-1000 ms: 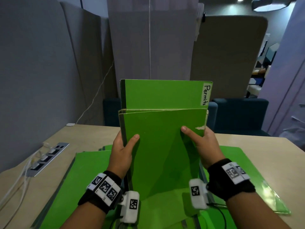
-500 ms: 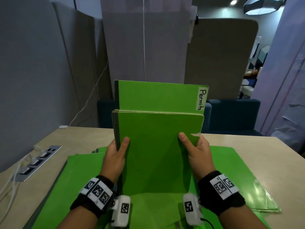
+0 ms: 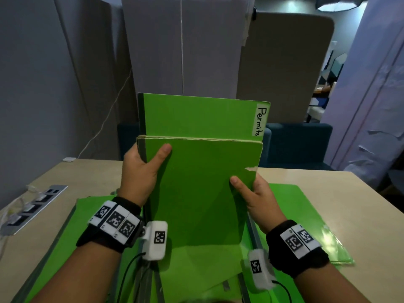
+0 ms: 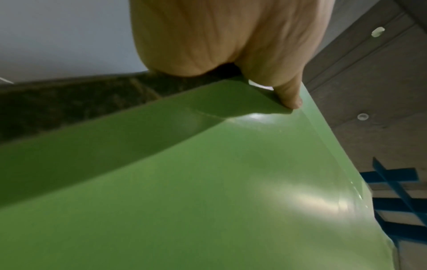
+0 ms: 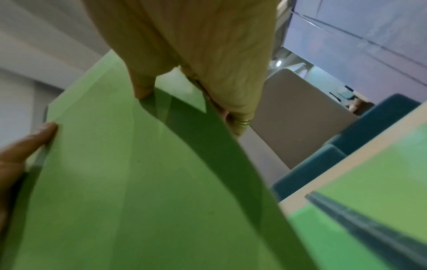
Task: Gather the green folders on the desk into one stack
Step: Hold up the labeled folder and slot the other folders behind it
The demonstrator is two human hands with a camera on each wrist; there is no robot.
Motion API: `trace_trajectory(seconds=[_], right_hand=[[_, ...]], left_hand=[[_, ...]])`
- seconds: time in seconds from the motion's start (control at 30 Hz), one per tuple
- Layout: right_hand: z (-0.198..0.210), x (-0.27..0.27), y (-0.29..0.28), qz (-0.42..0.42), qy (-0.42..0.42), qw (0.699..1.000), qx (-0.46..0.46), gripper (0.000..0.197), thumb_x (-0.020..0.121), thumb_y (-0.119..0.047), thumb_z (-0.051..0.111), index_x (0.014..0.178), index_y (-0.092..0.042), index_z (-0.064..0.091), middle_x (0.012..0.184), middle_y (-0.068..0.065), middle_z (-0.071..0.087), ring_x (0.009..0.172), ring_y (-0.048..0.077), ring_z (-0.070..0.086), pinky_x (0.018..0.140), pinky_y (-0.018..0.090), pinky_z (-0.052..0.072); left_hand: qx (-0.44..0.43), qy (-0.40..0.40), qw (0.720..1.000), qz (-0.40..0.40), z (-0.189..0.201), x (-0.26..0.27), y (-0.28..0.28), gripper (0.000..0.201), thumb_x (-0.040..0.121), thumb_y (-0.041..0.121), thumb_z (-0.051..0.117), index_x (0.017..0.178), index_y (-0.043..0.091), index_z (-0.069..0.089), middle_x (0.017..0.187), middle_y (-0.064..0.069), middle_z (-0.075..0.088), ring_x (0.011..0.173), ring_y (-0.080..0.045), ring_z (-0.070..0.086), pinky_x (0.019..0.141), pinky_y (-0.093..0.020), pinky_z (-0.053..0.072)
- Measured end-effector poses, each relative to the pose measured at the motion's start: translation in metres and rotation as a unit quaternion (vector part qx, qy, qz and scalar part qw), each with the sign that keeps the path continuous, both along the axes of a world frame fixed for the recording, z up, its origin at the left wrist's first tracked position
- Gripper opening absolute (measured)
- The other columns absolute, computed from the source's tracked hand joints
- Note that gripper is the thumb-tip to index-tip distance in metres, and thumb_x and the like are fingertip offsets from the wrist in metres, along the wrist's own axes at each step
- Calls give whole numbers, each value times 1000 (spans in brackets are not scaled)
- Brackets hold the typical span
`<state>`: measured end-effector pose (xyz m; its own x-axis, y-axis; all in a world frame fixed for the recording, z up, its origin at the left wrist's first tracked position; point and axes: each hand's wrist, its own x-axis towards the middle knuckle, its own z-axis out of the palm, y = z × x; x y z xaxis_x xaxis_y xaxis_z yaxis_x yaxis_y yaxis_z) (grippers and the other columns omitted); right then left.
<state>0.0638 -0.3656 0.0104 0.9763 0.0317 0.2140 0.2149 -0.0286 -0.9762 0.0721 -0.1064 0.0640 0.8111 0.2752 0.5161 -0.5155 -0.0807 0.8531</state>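
Right, head view: you hold a bundle of green folders (image 3: 196, 182) upright between both hands, bottom edge down on the folders lying flat on the desk (image 3: 349, 193). Left hand (image 3: 140, 173) grips the left edge high up near the top corner, thumb across the front cover. Right hand (image 3: 255, 195) grips the right edge lower down, thumb on the front. The rear folder, labelled Permits (image 3: 260, 121), stands taller than the front ones, so the top edges are not flush. Long axis of the bundle is vertical. More green folders lie flat left (image 3: 72, 248) and right (image 3: 306, 215) of the bundle, each just beside the hand on its own side. A power strip (image 3: 37, 206) sits at the left edge of the desk.

Left wrist view: thumb tip (image 4: 291, 100) presses on the cover near a corner, the rest of the fingers hidden behind. Clamped on the bundle.

Right wrist view: thumb (image 5: 143, 87) on the front, the other fingers (image 5: 238, 117) wrapped behind the edge; the front cover bows. Left thumb (image 5: 34, 137) shows on the far edge. A flat folder (image 5: 369, 173) lies off to the right.

My read: tap the bundle down to square the edges, then lay it flat on a neighbour.
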Motion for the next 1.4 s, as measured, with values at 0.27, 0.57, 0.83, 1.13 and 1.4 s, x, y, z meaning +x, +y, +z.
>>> trace_trajectory(seconds=[0.27, 0.57, 0.83, 1.13, 1.4], right_hand=[[-51, 25, -64, -71, 214, 816, -532, 124, 52, -75, 81, 153, -25, 29, 153, 10, 45, 135, 36, 51, 108, 52, 49], [-75, 28, -69, -86, 238, 738, -625, 84, 77, -64, 77, 138, -18, 42, 125, 8, 58, 100, 26, 67, 87, 41, 62], [-66, 14, -40, -69, 120, 716, -684, 60, 93, -5, 59, 146, -10, 30, 75, -3, 53, 62, 16, 55, 56, 27, 50], [-4, -26, -84, -269, 17, 819, -507, 28, 88, 0, 67, 111, -13, 77, 92, 19, 77, 56, 17, 50, 67, 28, 47], [5, -106, -61, -405, -242, 807, -356, 40, 69, -4, 58, 102, -11, 80, 65, 0, 56, 59, 4, 42, 67, 13, 40]], left_hand=[[11, -23, 999, 32, -3, 3, -1, 21, 92, 22, 72, 109, 13, 65, 98, 6, 73, 85, 4, 71, 72, -12, 55], [-3, -26, 999, 22, -4, 2, -3, 17, 91, 24, 71, 105, 18, 64, 98, 7, 72, 87, 2, 71, 75, -14, 56], [-5, -31, 999, 21, -4, 0, -2, 13, 92, 25, 72, 102, 25, 65, 99, 9, 73, 90, 2, 71, 77, -14, 55], [-12, -31, 999, 23, -4, 1, -3, 16, 91, 27, 72, 105, 23, 66, 100, 10, 73, 92, 2, 70, 79, -13, 55], [14, -35, 998, 45, -5, 5, -5, 11, 92, 28, 71, 99, 24, 63, 93, 11, 70, 84, 8, 67, 75, -8, 51]])
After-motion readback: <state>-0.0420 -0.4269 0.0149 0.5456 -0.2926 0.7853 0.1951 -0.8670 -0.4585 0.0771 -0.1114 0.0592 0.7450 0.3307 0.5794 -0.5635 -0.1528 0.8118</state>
